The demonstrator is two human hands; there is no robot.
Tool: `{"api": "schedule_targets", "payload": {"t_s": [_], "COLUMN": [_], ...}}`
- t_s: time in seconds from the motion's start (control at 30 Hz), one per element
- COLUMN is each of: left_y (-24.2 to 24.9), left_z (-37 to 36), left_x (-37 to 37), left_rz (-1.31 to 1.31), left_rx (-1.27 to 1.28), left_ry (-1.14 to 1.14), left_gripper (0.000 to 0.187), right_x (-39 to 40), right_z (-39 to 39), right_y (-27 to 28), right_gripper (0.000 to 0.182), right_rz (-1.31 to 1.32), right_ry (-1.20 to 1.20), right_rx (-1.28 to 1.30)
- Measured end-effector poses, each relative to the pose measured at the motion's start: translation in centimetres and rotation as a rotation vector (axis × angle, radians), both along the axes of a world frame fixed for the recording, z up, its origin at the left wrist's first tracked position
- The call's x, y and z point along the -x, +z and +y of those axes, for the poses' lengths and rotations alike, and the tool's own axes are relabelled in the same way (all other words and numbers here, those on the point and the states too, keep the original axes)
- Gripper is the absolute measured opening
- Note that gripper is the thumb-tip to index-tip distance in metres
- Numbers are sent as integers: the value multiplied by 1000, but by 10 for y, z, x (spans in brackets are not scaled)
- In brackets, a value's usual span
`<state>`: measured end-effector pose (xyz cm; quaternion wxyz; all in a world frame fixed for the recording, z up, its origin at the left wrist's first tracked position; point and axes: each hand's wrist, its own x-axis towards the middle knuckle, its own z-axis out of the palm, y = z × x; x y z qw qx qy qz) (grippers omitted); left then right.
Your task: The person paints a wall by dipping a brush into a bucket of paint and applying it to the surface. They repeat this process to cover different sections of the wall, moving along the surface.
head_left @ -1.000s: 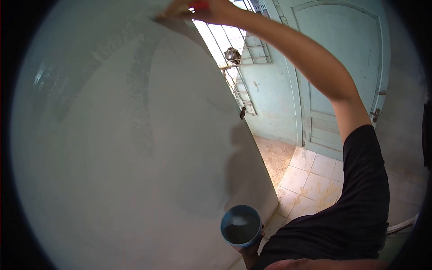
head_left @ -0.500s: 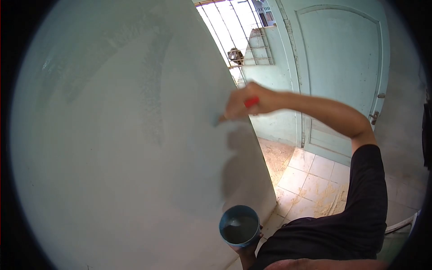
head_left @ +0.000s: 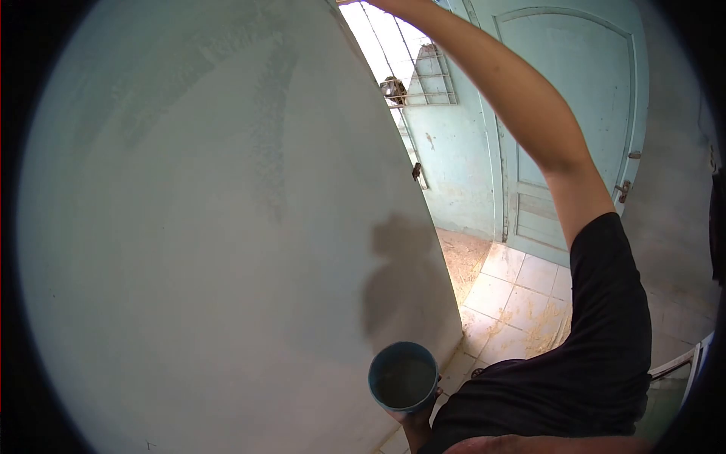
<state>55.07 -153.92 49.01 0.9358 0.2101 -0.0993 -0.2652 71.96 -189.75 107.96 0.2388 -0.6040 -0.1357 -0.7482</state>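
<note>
My left hand (head_left: 414, 419) is closed around a blue cup (head_left: 404, 412) at the lower middle, its fingertips showing at the cup's right side. Dark, greenish-grey liquid that looks like paint (head_left: 403, 382) sits inside. Close beside the cup stands a large pale wall (head_left: 197, 303) with darker brushed streaks (head_left: 274, 129) on its upper part. My right arm (head_left: 522, 98) stretches up past the top edge, so the right hand and anything in it are out of sight.
A barred window (head_left: 412, 60) lies beyond the wall's edge, with a pale green door (head_left: 578, 91) to its right. Yellowish smears mark the white floor tiles (head_left: 503, 295). A light curved frame (head_left: 681, 363) stands at the lower right.
My right hand, which held a red-handled brush against the wall near its edge, has moved up out of view with the arm straightening. The left hand and cup stay nearly in place.
</note>
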Motion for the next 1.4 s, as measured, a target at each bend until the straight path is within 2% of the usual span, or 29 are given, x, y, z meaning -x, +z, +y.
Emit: {"api": "schedule_targets", "payload": {"t_s": [0.03, 0.1, 0.13, 0.2, 0.23, 0.3, 0.33, 0.37, 0.43, 0.47, 0.53, 0.57, 0.67, 0.73, 0.77, 0.83, 0.9, 0.93, 0.97, 1.03, 1.13, 1.17, 1.23, 1.33, 1.37, 1.4], "left_y": [8, 27, 25, 7, -2, -14, -16, -16, -14, -13, -6, 0, 16, 14, 9, -10, -21, -20, -17, -9, 7, 12, 21, 28, 29, 29], "left_z": [1, 3, 4, 10, 14, 22, 25, 27, 30, 31, 33, 33, 31, 35, 36, 40, 44, 44, 43, 40, 42, 44, 45, 48, 50, 50], "left_x": [4, 13, 11, 7, 4, -1, -2, -3, -1, -1, 1, 1, 4, 3, 2, -2, -5, -7, -9, -8, -3, 0, 8, 15, 16, 16], "left_rz": [-1, -134, -137, -104, -88, -48, -46, -87, -125, -123, -123, -144, -197, -212, -254, -331, -417, -421, -397, -342, -262, -234, -174, -119, -194, -269], "left_rx": [2, -363, -362, -247, -191, -79, -77, -132, -184, -233, -286, -274, -237, -225, -264, -335, -409, -405, -382, -340, -286, -266, -221, -173, -262, -351], "left_ry": [0, 104, 104, 89, 82, 69, 71, 103, 141, 184, 228, 242, 282, 302, 338, 401, 457, 457, 435, 385, 317, 298, 257, 220, 245, 268], "left_gripper": [91, 92, 92, 92, 92, 92, 92, 92, 91, 89, 87, 83, 73, 70, 69, 74, 85, 85, 84, 83, 81, 81, 80, 79, 80, 82], "right_x": [-5, -24, -23, -15, -6, 18, 19, 11, -6, -9, -11, -11, -9, -3, 15, 10, -16, -22, -17, -1, 8, 22, 7, -16, -23, -43], "right_z": [9, 31, 46, 72, 74, 73, 64, 49, 31, 35, 46, 58, 84, 87, 76, 50, 36, 33, 48, 94, 101, 99, 69, 66, 78, 85], "right_y": [-4, -9, -12, -22, -20, -15, -11, -5, 1, -2, -17, -22, -40, -44, -40, -37, -43, -44, -51, -80, -85, -82, -74, -80, -91, -99], "right_gripper": [26, 26, 26, 27, 27, 27, 27, 27, 25, 25, 25, 27, 30, 27, 22, 21, 21, 21, 21, 19, 18, 16, 16, 15, 19, 13], "right_rz": [-1, -37, -41, -29, -33, 32, -21, -17, -212, -213, -45, 29, 47, -113, 17, 86, 31, -30, -37, 136, 0, 10, -157, -49, 75, -136], "right_ry": [0, -128, -128, 63, 62, 231, 384, 387, -45, -41, 16, 62, 17, 140, 375, 135, 74, 15, 14, 237, 337, 403, 35, -8, -5, 53], "right_rx": [2, -76, -75, 83, 81, -12, -8, -4, -198, -192, -203, -105, -58, -77, -29, -143, -106, -72, -68, 27, 58, -19, -101, -150, -127, 92]}}
